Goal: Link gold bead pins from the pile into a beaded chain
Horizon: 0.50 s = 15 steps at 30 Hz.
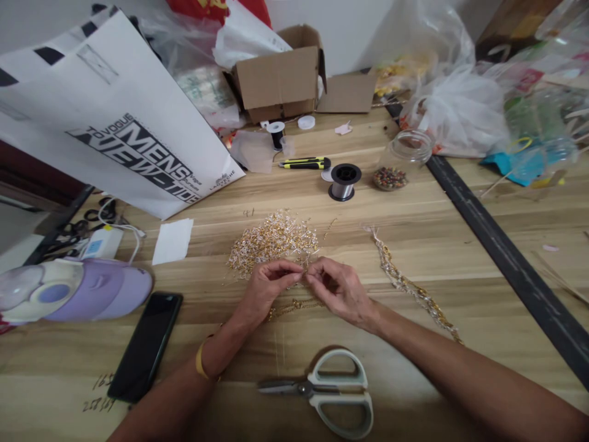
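My left hand (pixel 271 283) is closed, its thumb and fingertips pinched together. Close beside it, my right hand (pixel 339 290) pinches in the same way, and the fingertips of both nearly meet. What they hold is too small to make out. Just beyond the fingers lies a heap of small gold and clear beads (pixel 271 240). Below the hands, a thin gold chain (pixel 294 305) rests on the wooden table (pixel 221 393). To the right lies a bundle of gold and silver beaded strands (pixel 405 282), tied at its far end.
White-handled scissors (pixel 340 390) lie in front. A phone (pixel 146 347) and a purple bottle-like object (pixel 99 290) are at left. Beyond the beads are a wire spool (pixel 343 182), a yellow-black cutter (pixel 304 163) and a jar (pixel 391 175). A large paper bag (pixel 119 116) and cardboard box (pixel 280 83) stand behind.
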Motion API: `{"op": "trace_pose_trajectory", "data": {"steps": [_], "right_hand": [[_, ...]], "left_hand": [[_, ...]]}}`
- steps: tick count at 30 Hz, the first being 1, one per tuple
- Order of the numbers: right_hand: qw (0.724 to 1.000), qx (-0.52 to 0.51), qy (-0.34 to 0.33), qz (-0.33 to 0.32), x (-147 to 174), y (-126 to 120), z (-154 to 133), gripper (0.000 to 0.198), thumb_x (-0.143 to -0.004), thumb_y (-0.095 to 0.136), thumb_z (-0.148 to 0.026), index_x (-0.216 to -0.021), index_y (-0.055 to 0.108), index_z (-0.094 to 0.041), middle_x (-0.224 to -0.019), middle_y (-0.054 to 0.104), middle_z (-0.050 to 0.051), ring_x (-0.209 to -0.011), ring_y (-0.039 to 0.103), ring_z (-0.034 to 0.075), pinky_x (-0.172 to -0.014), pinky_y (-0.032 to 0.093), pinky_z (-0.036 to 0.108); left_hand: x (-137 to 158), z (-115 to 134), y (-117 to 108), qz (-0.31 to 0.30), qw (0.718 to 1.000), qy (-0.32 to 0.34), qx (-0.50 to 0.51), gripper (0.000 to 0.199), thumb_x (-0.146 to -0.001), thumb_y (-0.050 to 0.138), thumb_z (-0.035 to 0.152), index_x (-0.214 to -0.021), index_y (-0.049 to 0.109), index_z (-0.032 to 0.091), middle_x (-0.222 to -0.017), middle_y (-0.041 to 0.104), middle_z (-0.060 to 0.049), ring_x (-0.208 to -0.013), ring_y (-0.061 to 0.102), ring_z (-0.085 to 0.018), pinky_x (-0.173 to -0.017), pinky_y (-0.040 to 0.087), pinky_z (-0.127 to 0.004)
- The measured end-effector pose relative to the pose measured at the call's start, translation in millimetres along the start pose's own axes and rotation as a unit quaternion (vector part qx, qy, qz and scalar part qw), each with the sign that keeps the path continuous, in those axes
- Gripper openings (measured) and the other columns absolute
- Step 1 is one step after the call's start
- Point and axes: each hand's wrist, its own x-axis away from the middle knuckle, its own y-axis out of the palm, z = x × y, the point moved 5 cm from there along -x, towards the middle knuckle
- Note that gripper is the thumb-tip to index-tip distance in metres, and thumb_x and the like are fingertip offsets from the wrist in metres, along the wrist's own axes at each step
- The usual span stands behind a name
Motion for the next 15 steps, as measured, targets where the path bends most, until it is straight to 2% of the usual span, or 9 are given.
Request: {"op": "trace_pose_trajectory", "data": {"steps": [15], "right_hand": [[1.000, 0.010, 0.010, -0.005, -0.8, 0.2, -1.9, 0.008, -0.086, 0.053, -0.021, -0.079, 0.055, -0.017, -0.062, 0.050, -0.002, -0.053, 0.044, 0.008, -0.047, 0.034, 0.019]], "left_hand": [[-0.2, -2.4, 0.0, 0.004, 1.000, -0.011, 0.010, 0.009, -0.062, 0.079, 0.021, -0.069, 0.074, 0.018, -0.071, 0.071, -0.001, -0.070, 0.062, -0.014, -0.072, 0.048, -0.025]]}}
